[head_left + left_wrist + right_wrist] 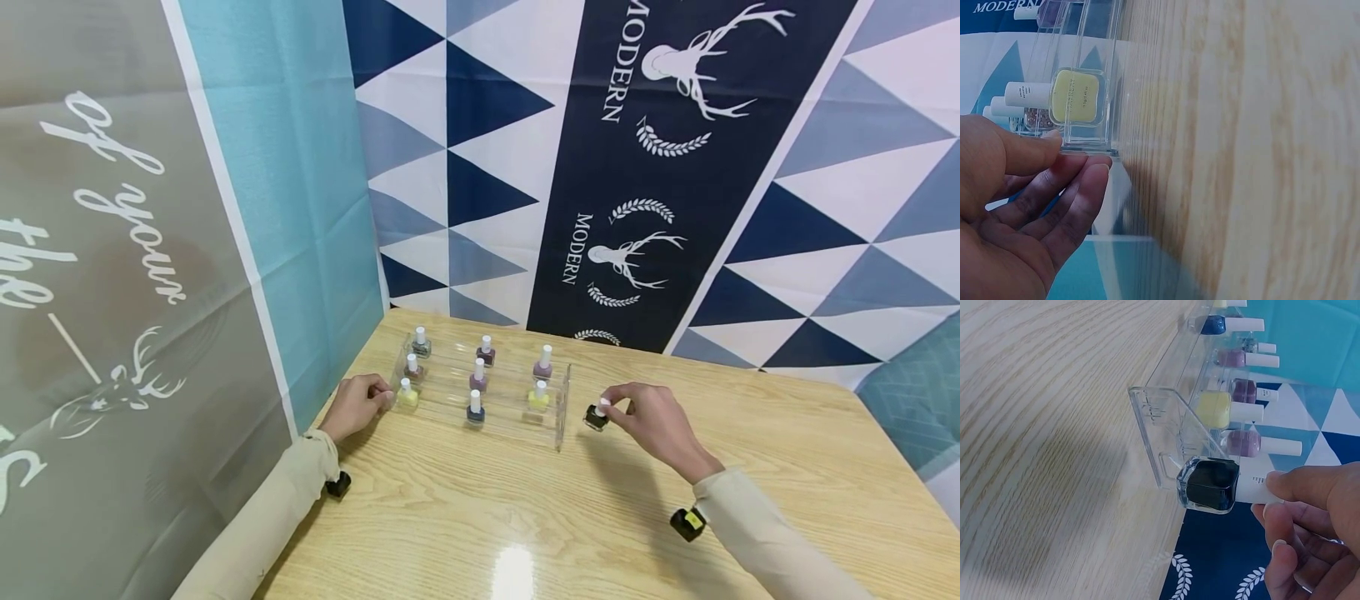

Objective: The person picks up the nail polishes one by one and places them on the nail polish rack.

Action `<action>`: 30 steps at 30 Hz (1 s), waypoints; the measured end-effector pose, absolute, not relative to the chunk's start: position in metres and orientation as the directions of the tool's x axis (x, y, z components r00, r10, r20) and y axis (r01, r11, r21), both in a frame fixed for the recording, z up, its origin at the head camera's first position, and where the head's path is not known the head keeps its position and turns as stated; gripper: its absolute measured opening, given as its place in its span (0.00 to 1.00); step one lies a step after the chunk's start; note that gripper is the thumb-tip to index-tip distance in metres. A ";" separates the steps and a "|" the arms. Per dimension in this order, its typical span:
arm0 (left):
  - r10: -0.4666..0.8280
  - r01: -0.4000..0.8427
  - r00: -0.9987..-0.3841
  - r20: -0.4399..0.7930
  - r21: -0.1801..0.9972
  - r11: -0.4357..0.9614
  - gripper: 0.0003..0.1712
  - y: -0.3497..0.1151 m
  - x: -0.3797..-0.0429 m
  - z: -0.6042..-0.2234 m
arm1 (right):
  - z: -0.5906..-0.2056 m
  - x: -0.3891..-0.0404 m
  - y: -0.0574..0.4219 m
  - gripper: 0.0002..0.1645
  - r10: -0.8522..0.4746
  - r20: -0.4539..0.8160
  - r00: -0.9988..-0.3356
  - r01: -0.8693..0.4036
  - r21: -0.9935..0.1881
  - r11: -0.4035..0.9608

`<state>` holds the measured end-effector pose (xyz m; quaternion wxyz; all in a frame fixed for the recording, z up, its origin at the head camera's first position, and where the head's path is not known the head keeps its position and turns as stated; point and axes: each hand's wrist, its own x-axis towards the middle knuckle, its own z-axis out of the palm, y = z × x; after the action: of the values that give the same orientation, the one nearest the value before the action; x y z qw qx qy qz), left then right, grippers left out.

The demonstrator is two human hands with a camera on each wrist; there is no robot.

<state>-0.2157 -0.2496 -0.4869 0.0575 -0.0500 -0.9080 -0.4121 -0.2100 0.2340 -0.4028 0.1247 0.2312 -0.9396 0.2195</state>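
Observation:
My right hand (651,421) pinches the white cap of a black nail polish bottle (1212,485), held upright just to the right of a clear acrylic rack (562,408). At the rack's left end, my left hand (358,406) grips the edge of its side panel between thumb and fingers, as the left wrist view shows. Beside those fingers stands a yellow nail polish (1076,95) on the front tier. Other white-capped bottles fill parts of the stepped tiers: a dark blue one (476,412) in front, a second yellow one (538,398) and a mauve one (543,367) toward the right.
The rack stands on a wood-grain table (450,517) near its back edge. A patterned curtain (487,167) hangs behind, and a grey and teal one (225,250) runs close along the left side. Bare wood extends in front and to the right.

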 end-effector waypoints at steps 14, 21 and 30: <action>0.041 0.132 -0.989 0.139 0.743 0.656 0.05 -0.249 -0.216 -0.487 | -0.403 -0.211 0.225 0.03 -0.384 0.325 -0.864 -0.489 -0.361 0.794; 0.039 0.131 -0.989 0.141 0.736 0.664 0.06 -0.248 -0.216 -0.486 | -0.404 -0.211 0.219 0.03 -0.393 0.324 -0.860 -0.498 -0.374 0.782; 0.040 0.136 -0.988 0.146 0.738 0.660 0.05 -0.248 -0.216 -0.487 | -0.405 -0.211 0.211 0.04 -0.406 0.326 -0.854 -0.511 -0.376 0.773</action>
<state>-0.2165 -0.2481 -0.4870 0.0588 -0.0483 -0.9093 -0.4092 -0.2115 0.2111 -0.4046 0.1137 0.2452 -0.9347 0.2308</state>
